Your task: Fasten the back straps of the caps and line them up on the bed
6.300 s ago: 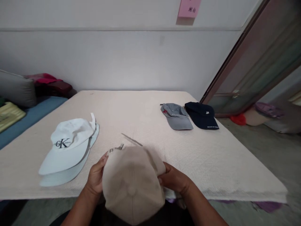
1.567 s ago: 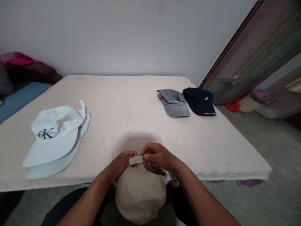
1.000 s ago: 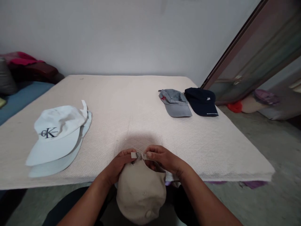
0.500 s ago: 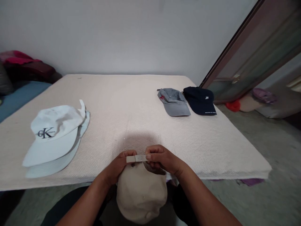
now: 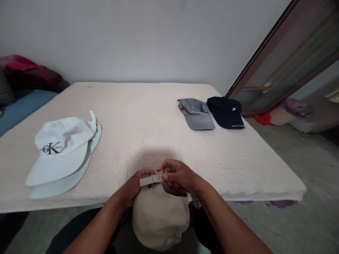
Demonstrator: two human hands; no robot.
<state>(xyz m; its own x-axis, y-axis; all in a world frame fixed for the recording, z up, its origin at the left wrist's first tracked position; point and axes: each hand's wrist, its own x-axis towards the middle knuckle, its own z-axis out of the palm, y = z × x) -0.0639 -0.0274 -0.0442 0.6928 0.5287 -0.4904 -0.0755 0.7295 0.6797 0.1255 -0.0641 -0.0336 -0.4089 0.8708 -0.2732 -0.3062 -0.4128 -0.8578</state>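
Note:
A beige baseball cap is over my lap at the table's near edge, its back opening turned up toward the table. My left hand grips the left end of the cap's rear strap, the fingers curled behind it. Around the strap sits a pale metal-looking buckle. My right hand pinches at the buckle and the strap's right end between thumb and fingers. The fingertips of my left hand are partly hidden behind the strap.
Two stacked white caps, the top one marked CK, lie at left on the cloth-covered table. A grey cap and a navy cap lie side by side at back right. A wall stands behind.
The buckle has shifted slightly left along the strap, and more strap shows tilted at its left. My right hand moved a little left, its index finger lifting and extending.

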